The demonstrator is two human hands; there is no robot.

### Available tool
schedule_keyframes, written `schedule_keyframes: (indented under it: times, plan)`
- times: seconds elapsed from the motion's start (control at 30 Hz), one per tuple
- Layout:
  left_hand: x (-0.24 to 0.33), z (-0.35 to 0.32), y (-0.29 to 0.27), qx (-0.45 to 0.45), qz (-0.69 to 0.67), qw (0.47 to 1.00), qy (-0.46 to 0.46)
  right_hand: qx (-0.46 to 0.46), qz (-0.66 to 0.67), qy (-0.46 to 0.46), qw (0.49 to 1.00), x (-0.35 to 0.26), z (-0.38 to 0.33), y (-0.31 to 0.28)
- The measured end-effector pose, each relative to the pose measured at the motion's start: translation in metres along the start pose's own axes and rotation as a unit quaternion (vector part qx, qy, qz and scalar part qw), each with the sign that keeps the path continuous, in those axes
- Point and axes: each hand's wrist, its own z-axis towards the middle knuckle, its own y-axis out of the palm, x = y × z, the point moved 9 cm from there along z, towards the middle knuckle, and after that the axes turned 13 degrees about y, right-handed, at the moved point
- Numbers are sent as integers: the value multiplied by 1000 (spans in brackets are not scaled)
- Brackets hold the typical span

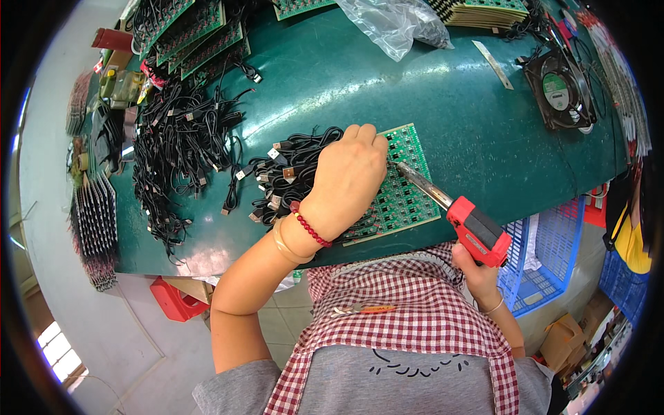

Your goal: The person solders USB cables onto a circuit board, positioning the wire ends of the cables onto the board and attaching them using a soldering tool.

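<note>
My right hand (476, 271) is wrapped round the handle of a red and black soldering gun (477, 232). Its metal tip points left and meets the upper part of a green circuit board panel (412, 205), close to my left fingers. Over the left side of that panel, my left hand (351, 173) is closed with the fingers bent down; what they pinch is hidden under the hand. A bundle of black USB cables (296, 171) lies just left of it, partly covered by my hand and wrist.
A larger heap of black cables (176, 138) lies farther left, below stacked circuit boards (200, 34). At the back are a clear plastic bag (398, 28) and more boards (481, 12). A fan (559, 90) stands at the right; a blue crate (546, 256) sits below the table edge.
</note>
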Motion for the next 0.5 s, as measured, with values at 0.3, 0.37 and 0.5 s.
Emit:
schedule_keyframes:
  times: [0.3, 0.37, 0.5]
  plan:
    - [0, 0, 0, -8, 6, 1000, 4, 6, 48, 23, 999, 11, -4, -8]
    - [0, 0, 1, -11, 1, 1000, 3, 6, 33, 13, 999, 10, -5, -8]
    - [1, 2, 1, -10, 5, 1000, 7, 12, 25, 4, 1000, 10, -6, -9]
